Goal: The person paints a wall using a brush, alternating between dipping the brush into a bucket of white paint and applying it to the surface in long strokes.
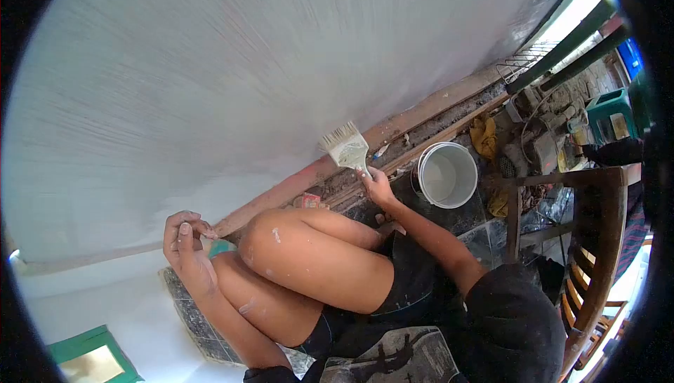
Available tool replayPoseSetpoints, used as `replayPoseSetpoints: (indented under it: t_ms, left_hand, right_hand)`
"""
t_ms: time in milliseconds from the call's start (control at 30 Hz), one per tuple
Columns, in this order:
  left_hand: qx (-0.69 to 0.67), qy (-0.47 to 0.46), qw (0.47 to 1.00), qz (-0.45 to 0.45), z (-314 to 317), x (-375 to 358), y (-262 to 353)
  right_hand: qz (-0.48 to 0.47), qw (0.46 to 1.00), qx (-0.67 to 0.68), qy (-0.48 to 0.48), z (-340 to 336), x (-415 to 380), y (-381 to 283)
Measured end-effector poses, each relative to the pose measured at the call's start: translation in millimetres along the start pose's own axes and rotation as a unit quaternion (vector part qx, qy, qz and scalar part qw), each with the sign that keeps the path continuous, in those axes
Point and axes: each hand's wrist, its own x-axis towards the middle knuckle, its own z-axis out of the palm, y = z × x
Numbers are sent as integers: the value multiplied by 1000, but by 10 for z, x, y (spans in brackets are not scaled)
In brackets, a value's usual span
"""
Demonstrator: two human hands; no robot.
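Note:
My right hand [379,185] is wrapped round the handle of a wide paintbrush [349,150]. Whitish paint coats the brush, and its bristles are right at the foot of the pale, streaked wall [267,67]. On the other side, my left hand [188,246] is raised beside my knee, near the wall. Its fingers are loosely bent, the thumb stands apart from the fingertips, and nothing shows in it. Spots of paint mark this hand and my bent legs [316,256]. A white bucket [449,176] with pale liquid inside stands to the right of my right hand.
A brown ledge [435,106] runs along the wall's base. Beyond the bucket lies a yellow cloth [483,137] among clutter. A wooden chair [597,242] stands close on my right, with a green plastic stool [611,113] farther back. Dark tiles [484,239] cover the floor.

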Motion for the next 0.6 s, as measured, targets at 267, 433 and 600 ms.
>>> replayPoseSetpoints:
  t_ms: [267,433,600]
  left_hand:
    - [9,22,1000,5,43,7,40]
    - [-2,41,999,15,48,10,52]
    - [-11,52,998,19,-8,46,-7]
  right_hand:
    - [72,978,-189,46,-157,40,-128]
    - [3,998,-59,12,5,-421,-1113]
    - [-166,982,-76,52,148,-382,-931]
